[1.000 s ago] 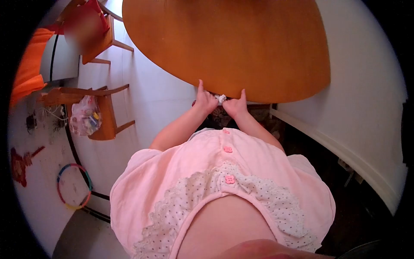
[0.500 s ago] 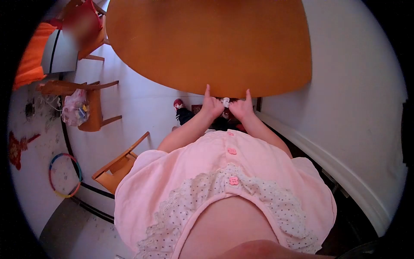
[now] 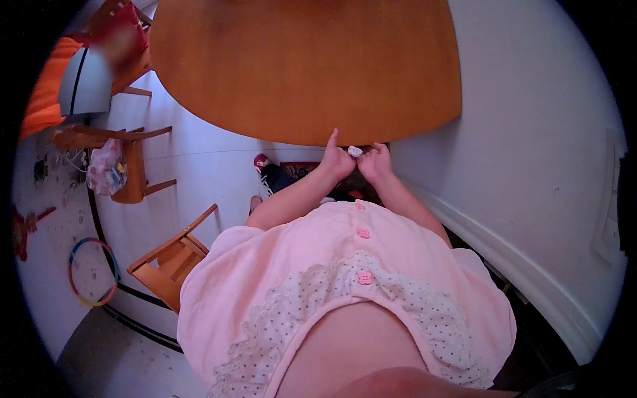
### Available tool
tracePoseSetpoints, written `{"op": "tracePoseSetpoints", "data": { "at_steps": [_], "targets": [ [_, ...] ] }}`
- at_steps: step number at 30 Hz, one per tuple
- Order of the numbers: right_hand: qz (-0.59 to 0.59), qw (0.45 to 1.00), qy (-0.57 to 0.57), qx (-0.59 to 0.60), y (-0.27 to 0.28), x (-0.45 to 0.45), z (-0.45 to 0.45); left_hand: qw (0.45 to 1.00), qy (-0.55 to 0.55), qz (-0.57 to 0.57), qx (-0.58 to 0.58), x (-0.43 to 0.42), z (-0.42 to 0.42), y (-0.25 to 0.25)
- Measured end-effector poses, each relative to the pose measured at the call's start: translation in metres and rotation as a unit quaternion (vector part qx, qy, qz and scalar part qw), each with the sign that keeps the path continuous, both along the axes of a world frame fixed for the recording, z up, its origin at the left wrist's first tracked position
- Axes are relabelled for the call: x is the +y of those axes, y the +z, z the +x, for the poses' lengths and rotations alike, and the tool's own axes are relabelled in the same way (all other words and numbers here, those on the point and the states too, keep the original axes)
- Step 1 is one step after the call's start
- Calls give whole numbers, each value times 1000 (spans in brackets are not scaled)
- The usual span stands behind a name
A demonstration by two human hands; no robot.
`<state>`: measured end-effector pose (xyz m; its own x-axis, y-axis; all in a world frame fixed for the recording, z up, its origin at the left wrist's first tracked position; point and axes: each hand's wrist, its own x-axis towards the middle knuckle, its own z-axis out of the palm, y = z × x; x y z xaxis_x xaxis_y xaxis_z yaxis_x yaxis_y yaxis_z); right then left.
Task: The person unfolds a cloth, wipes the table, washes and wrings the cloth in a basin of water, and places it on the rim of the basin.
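A small white item, too small to make out clearly, sits between my two hands just below the rounded edge of the wooden table. My left hand has its thumb stretched up towards the table edge, and its other fingers are curled against the white item. From the other side my right hand reaches the same item with bent fingers. Both hands are in front of the pink top.
A chair with a plastic bag stands at the left, another chair nearer. A hula hoop is at the lower left. A white wall runs along the right. A red shoe shows below the table.
The table and chairs have shifted left in view, and a nearer chair has come into sight. My right thumb has dropped from upright to bent beside the white item.
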<state>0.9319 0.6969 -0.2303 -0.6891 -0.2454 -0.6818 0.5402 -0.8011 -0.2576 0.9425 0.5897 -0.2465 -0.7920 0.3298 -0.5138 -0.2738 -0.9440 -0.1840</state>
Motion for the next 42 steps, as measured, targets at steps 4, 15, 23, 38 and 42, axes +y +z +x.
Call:
{"op": "tracePoseSetpoints", "data": {
  "at_steps": [4,15,23,38,42],
  "targets": [
    [-17,999,-4,-38,11,-6,-6,999,16,-28,0,-4,-1,2],
    [-74,993,2,-91,25,-83,4,996,8,-34,-84,-85,12,19],
    [-108,986,-25,-128,4,-186,18,994,-27,-25,-107,-197,13,35],
    [-11,990,-14,-138,-4,-354,13,975,-137,-165,-57,-355,-4,11],
    [-18,987,27,-159,-14,-365,18,956,-168,-221,-92,-363,9,-38]
  ]
}}
